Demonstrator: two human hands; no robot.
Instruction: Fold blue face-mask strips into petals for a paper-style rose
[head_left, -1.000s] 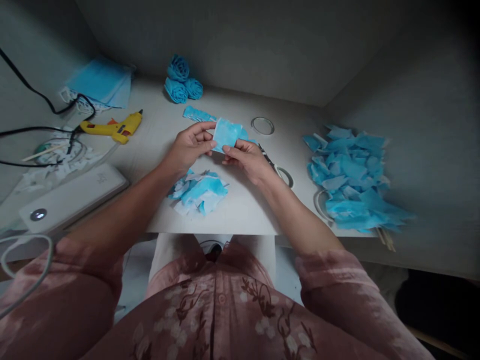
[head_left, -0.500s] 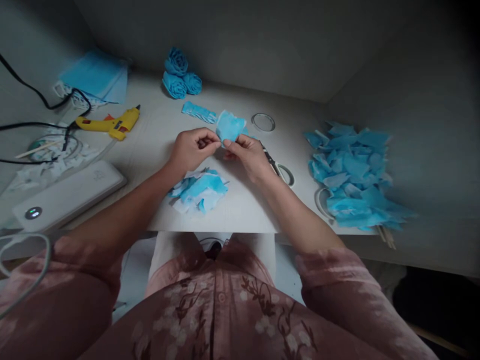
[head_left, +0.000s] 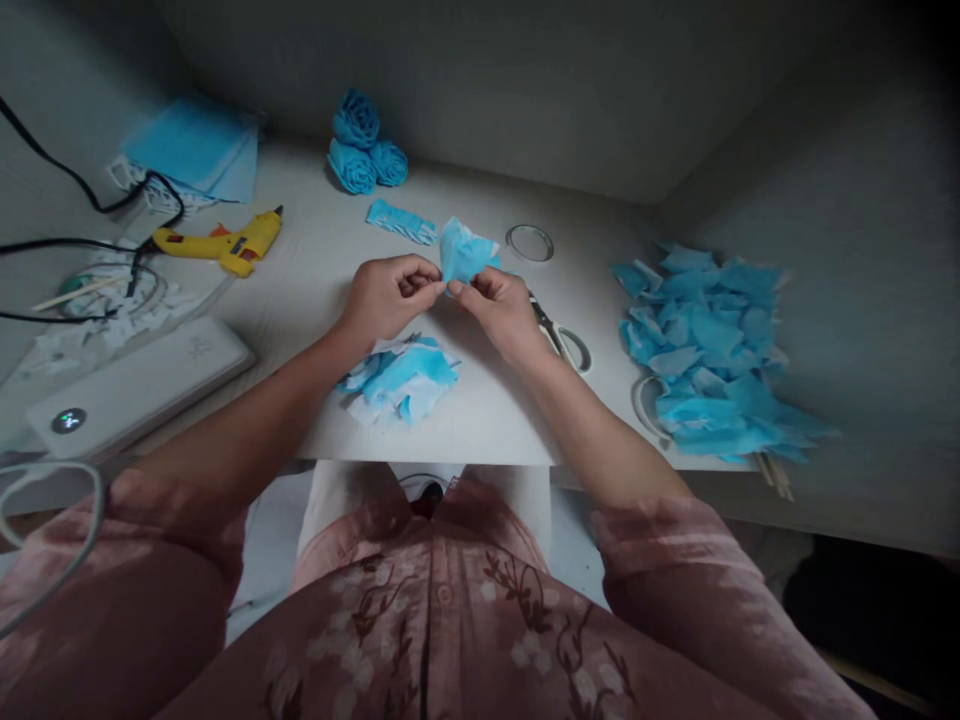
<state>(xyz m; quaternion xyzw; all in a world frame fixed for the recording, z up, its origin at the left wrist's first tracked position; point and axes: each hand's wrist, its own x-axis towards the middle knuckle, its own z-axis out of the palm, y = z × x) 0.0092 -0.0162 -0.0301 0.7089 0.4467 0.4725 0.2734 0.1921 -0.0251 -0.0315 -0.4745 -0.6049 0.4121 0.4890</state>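
A blue piece of fabric (head_left: 463, 250), gathered at its lower end and fanned out above, is pinched between both hands over the table. My left hand (head_left: 392, 297) grips its lower left edge with fingertips and thumb. My right hand (head_left: 499, 305) is closed on its lower right side. Just below the hands lies a small heap of blue and white scraps (head_left: 412, 378). Behind the held piece is a folded blue strip (head_left: 401, 221). Scissors (head_left: 559, 335) lie beside my right hand, partly covered by it.
Three blue fabric roses (head_left: 358, 145) stand at the back. A yellow glue gun (head_left: 244, 245), blue masks (head_left: 191, 150) and a white power bank (head_left: 142, 385) are on the left. A tape ring (head_left: 529, 243) and a large blue fabric pile (head_left: 705, 340) are to the right.
The held blue piece has turned slightly, and its top now leans and spreads a little more to the right. Both hands keep their hold. The camera view has shifted slightly.
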